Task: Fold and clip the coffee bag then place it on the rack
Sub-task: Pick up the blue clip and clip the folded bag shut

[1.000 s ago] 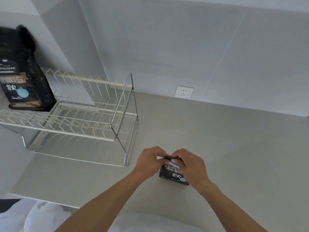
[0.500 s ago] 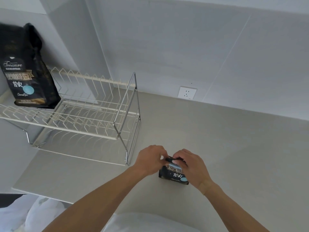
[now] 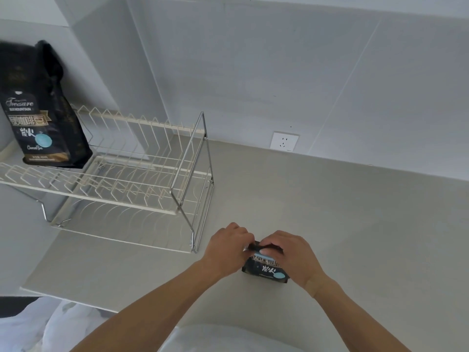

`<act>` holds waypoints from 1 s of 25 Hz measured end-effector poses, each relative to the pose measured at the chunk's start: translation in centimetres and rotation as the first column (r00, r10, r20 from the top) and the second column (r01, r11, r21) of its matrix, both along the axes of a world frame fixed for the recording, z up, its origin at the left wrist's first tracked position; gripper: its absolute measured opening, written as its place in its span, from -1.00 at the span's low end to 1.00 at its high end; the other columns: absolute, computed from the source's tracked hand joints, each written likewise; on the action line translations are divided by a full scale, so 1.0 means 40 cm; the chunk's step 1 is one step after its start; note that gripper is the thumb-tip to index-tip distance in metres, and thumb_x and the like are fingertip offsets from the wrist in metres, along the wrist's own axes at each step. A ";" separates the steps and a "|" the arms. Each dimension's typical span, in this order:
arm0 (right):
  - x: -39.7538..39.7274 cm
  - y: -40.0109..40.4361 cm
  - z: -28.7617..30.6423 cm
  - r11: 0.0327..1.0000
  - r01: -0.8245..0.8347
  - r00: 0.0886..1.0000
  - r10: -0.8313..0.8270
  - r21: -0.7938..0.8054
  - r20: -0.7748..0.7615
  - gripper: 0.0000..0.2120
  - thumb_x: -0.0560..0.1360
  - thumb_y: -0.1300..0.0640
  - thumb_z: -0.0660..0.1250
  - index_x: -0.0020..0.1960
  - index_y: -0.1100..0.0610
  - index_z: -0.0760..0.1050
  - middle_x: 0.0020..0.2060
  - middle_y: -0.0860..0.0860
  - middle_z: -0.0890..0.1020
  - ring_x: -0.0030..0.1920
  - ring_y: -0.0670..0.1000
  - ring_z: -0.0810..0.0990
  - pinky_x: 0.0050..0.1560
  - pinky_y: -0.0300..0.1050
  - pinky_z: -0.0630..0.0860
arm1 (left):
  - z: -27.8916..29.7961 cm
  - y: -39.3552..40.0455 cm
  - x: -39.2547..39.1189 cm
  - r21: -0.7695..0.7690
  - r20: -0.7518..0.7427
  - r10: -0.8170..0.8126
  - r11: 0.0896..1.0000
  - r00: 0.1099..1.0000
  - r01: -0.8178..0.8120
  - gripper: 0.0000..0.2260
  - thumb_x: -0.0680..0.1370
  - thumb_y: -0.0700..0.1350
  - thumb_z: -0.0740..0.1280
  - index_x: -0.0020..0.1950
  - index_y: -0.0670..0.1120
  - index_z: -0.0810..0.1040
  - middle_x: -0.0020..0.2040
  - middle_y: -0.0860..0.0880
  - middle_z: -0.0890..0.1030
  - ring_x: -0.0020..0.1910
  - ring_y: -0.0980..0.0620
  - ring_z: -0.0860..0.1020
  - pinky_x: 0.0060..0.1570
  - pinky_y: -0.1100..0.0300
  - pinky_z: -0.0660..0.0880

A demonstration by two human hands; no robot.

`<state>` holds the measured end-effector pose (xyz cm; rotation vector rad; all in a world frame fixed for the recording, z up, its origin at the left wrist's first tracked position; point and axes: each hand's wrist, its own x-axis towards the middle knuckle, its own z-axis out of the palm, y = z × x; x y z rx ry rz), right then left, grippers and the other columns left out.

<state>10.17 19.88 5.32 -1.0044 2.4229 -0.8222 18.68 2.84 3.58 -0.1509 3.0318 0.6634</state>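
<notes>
A small black coffee bag (image 3: pixel 266 271) with a pale blue dot stands on the grey counter near its front edge. Its top is folded down. My left hand (image 3: pixel 228 246) pinches the left end of the folded top, and my right hand (image 3: pixel 291 252) covers the right end. A thin black strip, possibly a clip (image 3: pixel 256 247), runs between my fingers along the fold. A two-tier wire rack (image 3: pixel 142 184) stands to the left of the bag.
A second, taller black coffee bag (image 3: pixel 43 118) stands on the rack's upper tier at its far left. A white wall socket (image 3: pixel 284 142) sits low on the tiled back wall. White cloth (image 3: pixel 38 326) lies below the counter's front edge.
My hands and the bag have stayed in place on the counter. The view has shifted slightly, so the rack and the tall bag appear further right.
</notes>
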 end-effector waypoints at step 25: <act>0.017 0.065 -0.025 0.976 0.189 0.982 -0.191 -0.109 -0.007 -0.92 0.45 0.08 0.45 -0.10 0.04 0.71 -0.23 -0.10 0.70 -0.20 -0.13 0.54 -0.14 -0.30 0.45 | 0.010 0.065 -0.082 -0.096 0.055 -0.183 0.977 0.981 0.188 -0.82 0.51 0.04 0.31 -0.04 -0.02 0.64 -0.04 0.06 0.62 -0.03 -0.02 0.48 -0.04 0.11 0.31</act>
